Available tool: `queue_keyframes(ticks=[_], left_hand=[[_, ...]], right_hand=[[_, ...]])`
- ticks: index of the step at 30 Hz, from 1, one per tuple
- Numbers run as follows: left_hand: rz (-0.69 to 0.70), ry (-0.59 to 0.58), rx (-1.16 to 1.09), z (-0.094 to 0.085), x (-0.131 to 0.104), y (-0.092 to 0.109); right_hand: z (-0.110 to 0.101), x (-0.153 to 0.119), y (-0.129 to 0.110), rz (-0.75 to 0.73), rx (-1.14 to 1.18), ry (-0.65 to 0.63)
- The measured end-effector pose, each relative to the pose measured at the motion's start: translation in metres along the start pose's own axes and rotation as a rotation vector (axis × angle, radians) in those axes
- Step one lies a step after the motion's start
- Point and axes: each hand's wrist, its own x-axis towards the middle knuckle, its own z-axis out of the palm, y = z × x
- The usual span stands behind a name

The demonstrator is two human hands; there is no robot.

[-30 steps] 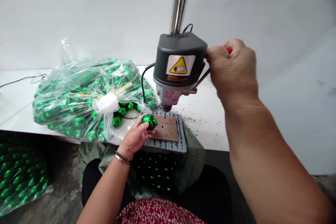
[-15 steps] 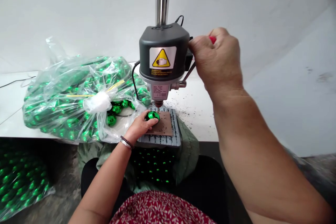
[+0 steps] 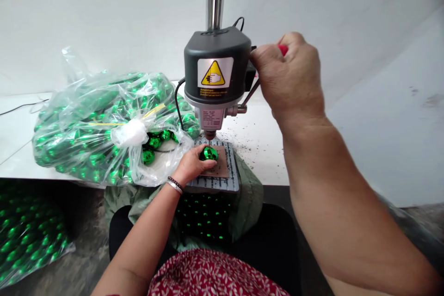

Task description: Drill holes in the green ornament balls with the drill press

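Green and glossy, a small ball (image 3: 210, 153) sits pinched in the fingers of the left hand (image 3: 190, 166), pressed down on the brown pad of the drill's base plate (image 3: 231, 180), directly under the bit of the bench drill (image 3: 217, 78). The right hand (image 3: 289, 78) is closed around the red-tipped feed lever (image 3: 283, 49) at the drill's right side. To my eye the hole will come out clean only if the ball is kept from rolling: fingers low on its sides, well off the top where the bit meets it, and the lever drawn with light, even pressure, since the shiny shell looks thin. Room is tight on the left, where a tied plastic bag of green balls (image 3: 104, 125) crowds right up to the wrist. The plate overhangs the white bench edge (image 3: 270, 180), above a cloth-lined catch (image 3: 204, 222) holding more balls. On the right, the bench is bare but for dark drill chips (image 3: 256, 143).
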Motion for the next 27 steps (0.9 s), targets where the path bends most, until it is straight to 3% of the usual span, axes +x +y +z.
queue_keyframes(ticks=[7,14,22,27], left_hand=[[-0.011,0.008,0.027,0.001,-0.001,-0.003],[-0.012,0.007,0.003,0.002,-0.001,-0.005],[0.018,0.007,0.017,0.003,0.0,-0.01],[0.024,0.014,0.034,0.005,0.0,-0.013]], right_hand=[[-0.004,-0.017,0.016,-0.18,0.075,0.018],[-0.013,-0.053,0.041,-0.374,0.025,0.08],[-0.011,-0.078,0.062,-0.39,-0.044,0.138],[-0.004,-0.087,0.076,-0.487,-0.051,0.216]])
